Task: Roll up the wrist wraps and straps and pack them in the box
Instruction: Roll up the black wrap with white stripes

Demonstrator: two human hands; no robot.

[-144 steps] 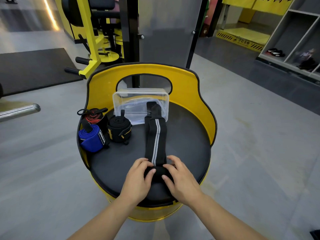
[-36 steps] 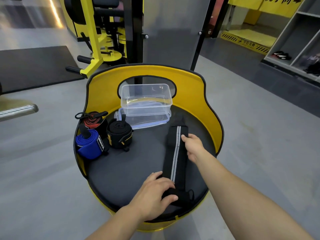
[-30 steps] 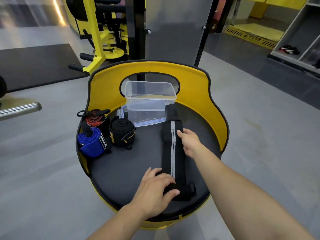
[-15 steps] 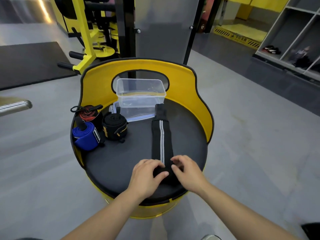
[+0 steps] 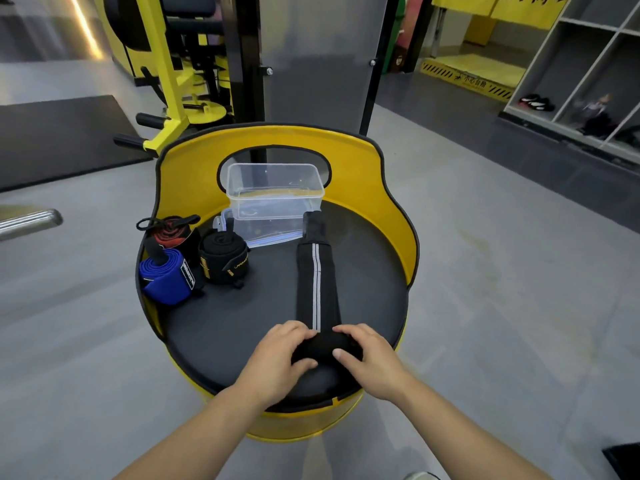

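Little can be read. The black roll point(image 5: 224, 258) carries a yellow brand word on its side, too small to make out, and the blue roll point(image 5: 166, 279) has a black label with white lettering that is also too blurred to read. The yellow floor strip point(image 5: 467, 80) at the far right bears dark Chinese characters, of which "小心台阶" can just be made out, and the yellow banner point(image 5: 498, 5) above it shows dark characters cut off by the frame edge.

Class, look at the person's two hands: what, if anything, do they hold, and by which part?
Both the left hand and right hand grip the black striped wrist wrap at its rolled near end.
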